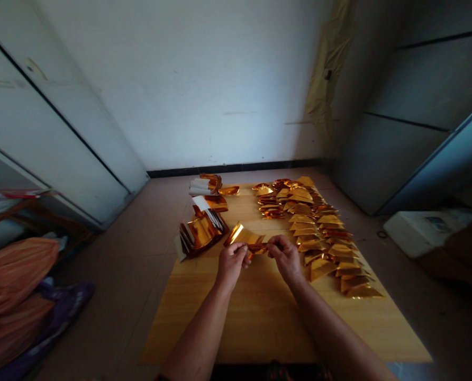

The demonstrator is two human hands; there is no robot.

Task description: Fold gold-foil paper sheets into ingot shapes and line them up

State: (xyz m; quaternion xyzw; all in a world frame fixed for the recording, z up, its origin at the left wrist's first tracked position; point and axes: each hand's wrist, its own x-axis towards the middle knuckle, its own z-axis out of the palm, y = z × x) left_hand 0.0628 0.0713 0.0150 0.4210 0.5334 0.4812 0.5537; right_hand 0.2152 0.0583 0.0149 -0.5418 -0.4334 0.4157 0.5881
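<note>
Between my two hands a piece of gold foil paper (257, 247) is stretched low over the wooden table. My left hand (234, 258) pinches its left end with thumb and fingers. At the other end, my right hand (283, 254) grips it the same way. Just behind the left hand lies a curled gold foil sheet (242, 234). Left of that is a stack of gold foil sheets (201, 232) with pale undersides. Rows of folded gold paper pieces (302, 221), peaked and overlapping, cover the table's right side.
The wooden table (260, 317) reaches towards me. More foil sheets (205, 185) sit at its far left corner. A white wall (220, 95) rises behind, with grey cabinets (418, 95) to the right. Orange cloth (17, 275) is at the left, a white box (414, 233) on the right floor.
</note>
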